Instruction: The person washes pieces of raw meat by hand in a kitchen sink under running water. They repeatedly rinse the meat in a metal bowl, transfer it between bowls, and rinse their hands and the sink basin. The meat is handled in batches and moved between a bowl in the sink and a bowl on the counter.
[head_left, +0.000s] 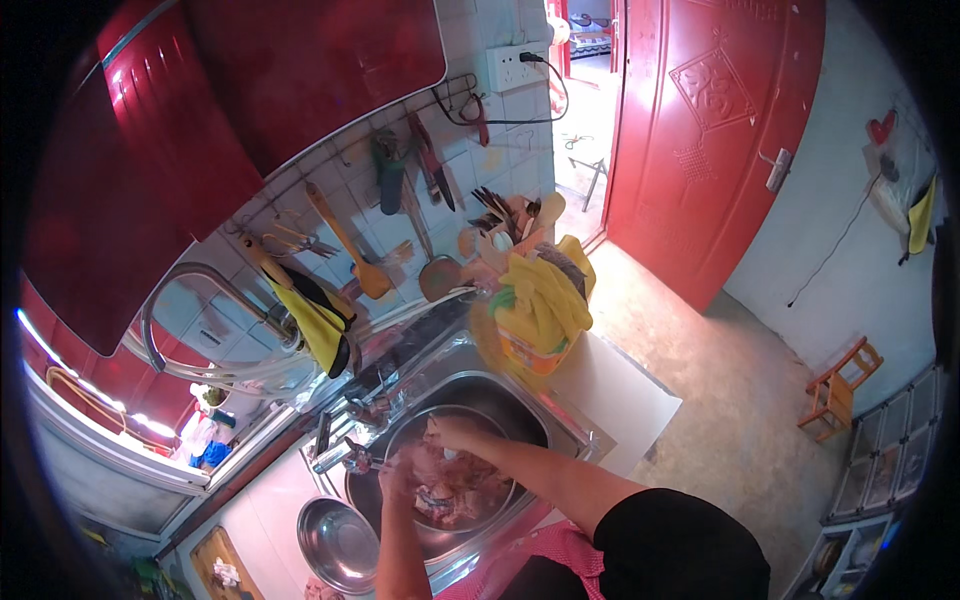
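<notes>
A large round metal basin (516, 491) stands in the stainless steel sink (536, 397), with pieces of raw meat (472, 487) in reddish water. Over the basin's far part is my right hand (450, 435), fingers bent close to the meat; what it grips, if anything, is unclear. My left hand (397, 474) is blurred at the basin's left side, beside the chrome faucet (341, 457). Whether it holds a piece cannot be made out.
An empty metal bowl (339, 544) sits left of the sink, near a wooden cutting board (217, 562). Yellow rubber gloves (544, 300) drape over a yellow container (532, 352) behind the sink. Utensils such as a wooden spatula (367, 276) hang on the tiled wall. A red door (705, 135) stands ajar.
</notes>
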